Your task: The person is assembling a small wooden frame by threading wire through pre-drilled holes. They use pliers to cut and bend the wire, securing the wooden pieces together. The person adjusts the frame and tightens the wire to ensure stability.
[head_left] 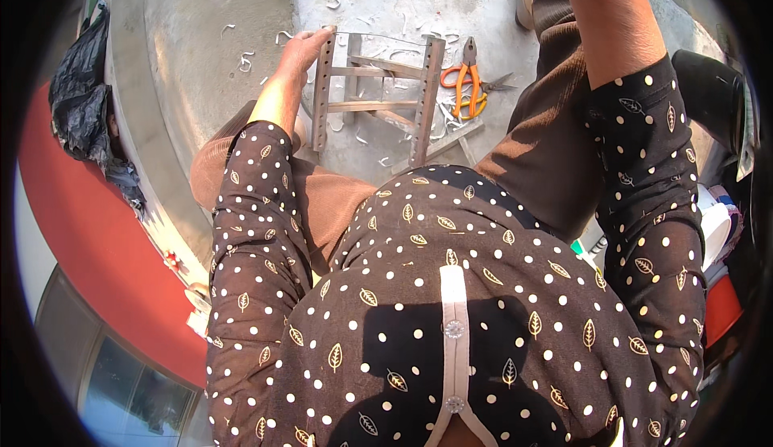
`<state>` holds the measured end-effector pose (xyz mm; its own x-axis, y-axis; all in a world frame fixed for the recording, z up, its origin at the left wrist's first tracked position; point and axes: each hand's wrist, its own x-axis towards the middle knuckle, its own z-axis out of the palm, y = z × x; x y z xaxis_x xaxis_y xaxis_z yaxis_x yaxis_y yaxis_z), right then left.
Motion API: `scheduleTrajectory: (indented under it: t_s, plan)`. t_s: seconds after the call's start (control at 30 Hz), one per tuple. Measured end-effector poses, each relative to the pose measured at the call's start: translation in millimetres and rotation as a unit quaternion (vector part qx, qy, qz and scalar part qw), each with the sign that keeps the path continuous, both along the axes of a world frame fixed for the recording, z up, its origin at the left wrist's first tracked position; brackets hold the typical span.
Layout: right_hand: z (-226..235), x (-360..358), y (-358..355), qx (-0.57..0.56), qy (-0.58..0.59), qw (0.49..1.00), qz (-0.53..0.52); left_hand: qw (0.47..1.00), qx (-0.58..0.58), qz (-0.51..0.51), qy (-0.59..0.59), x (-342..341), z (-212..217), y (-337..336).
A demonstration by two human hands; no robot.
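Observation:
Between my knees stands a small wooden frame (pixel 364 105), with rows of holes along its two side rails and slats crossing between them. My left hand (pixel 307 52) is closed around the far end of its left rail. A thin wire or cord seems to run across the far end of the frame. My right forearm (pixel 616 24) reaches up past the top edge of the picture, so the right hand is out of sight. Right of the frame lie orange-handled pliers (pixel 461 79) and scissors (pixel 483 98) with orange-yellow handles, close together.
Curled white scraps (pixel 245 62) are scattered over the concrete floor (pixel 217 8). At the left, a crumpled black plastic sheet (pixel 80 97) hangs near a red surface (pixel 88 262). A black object (pixel 707 93) and a red item (pixel 722 308) stand beyond my right arm.

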<state>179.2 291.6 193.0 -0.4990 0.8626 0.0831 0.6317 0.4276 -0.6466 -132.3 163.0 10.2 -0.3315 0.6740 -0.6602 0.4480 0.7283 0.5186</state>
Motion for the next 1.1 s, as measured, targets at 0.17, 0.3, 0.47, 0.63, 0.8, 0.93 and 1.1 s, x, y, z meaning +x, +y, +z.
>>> scheduleTrajectory:
  t_s: [0.17,0.3,0.47,0.63,0.8,0.93,1.1]
  plan:
    - [13,23,-11,0.026,-0.017,0.999,-0.024,0.992,-0.016,0.040,-0.116,20,-38,30]
    - [-5,12,-15,0.000,0.006,1.000,-0.002,0.987,-0.029,0.103,-0.124,2,-50,13]
    - [-5,11,-21,-0.006,0.000,1.000,-0.010,0.985,-0.037,0.104,-0.134,1,-52,12]
    - [-5,7,-28,-0.016,-0.012,1.000,-0.006,0.991,-0.040,0.083,-0.099,8,-43,4]
    - [-1,8,-32,-0.004,-0.046,0.999,-0.011,0.997,-0.020,0.051,-0.058,16,-49,3]
    - [4,6,-36,-0.023,-0.068,0.997,-0.017,0.995,-0.018,0.057,-0.075,8,-53,4]
    - [-1,3,-36,-0.030,-0.061,0.998,-0.011,0.997,0.022,0.052,-0.057,-2,-62,-1]
